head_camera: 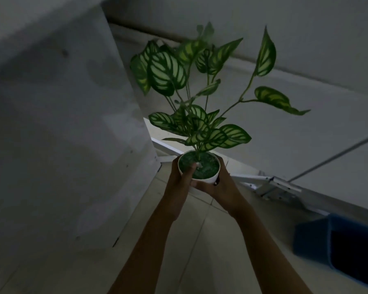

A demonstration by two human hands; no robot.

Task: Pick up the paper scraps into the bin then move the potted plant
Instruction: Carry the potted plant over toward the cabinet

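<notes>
- Potted plant (200,115), held up in the middle of the view above a tiled floor (202,247), clear of any surface.
- Pot (208,179): small, round, white, topped with dark green filling; upright or nearly so, with thin stems rising from its middle.
- Leaves: broad, pale green with dark green veins and edges, fanning upward and to the right; the topmost ones blurred.
- Left hand (182,177): wrapped around the left side of the pot, thumb lying over the rim onto the green filling, remaining fingers hidden behind the pot (closed in a grip on it).
- Right hand (218,185): cupped under and around the right and near side of the pot, fingers curled against its wall, touching the left hand below the rim.
- Both forearms bare, reaching up from the bottom edge and converging at the pot.
- Bin (336,245): blue, at the lower right on the floor, opening dark; well apart from the plant, contents not discernible.
- White frame (270,183) with a bracket and bolts, just right of the hands and behind them (what it belongs to cannot be told); a thin rod slanting up from it toward the right edge.
- Pale wall panel (62,124) filling the left side; further pale wall surfaces behind the leaves.
- Scene dim overall; no finer detail legible on the floor.
</notes>
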